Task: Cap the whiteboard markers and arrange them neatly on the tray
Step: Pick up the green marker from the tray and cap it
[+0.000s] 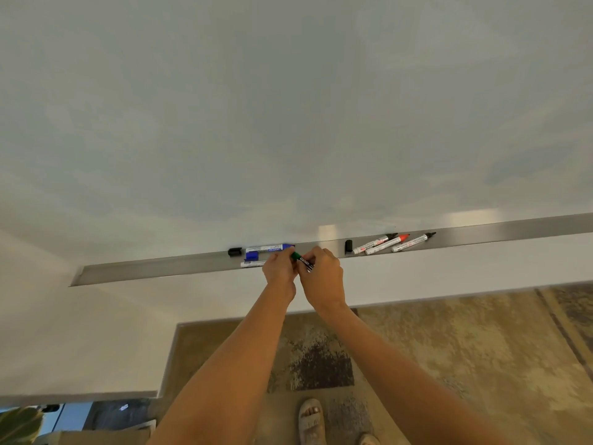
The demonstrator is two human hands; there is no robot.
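Note:
A long metal tray (144,268) runs along the bottom of the whiteboard. Both hands meet over its middle on a green marker (303,260): my left hand (279,268) pinches the green cap end, my right hand (322,274) grips the barrel. Behind the hands a blue marker (268,248) lies along the tray, with a loose blue cap (252,256) and another white barrel (252,264) in front of it. A black cap (235,251) lies at the left. To the right lie a black cap (348,246) and three uncapped markers (393,242), two black-tipped, one red-tipped.
The whiteboard (288,107) fills the upper view. Below the tray is a white wall, then a patterned rug (449,348) with my sandalled foot (309,419). A plant leaf (19,425) shows at bottom left.

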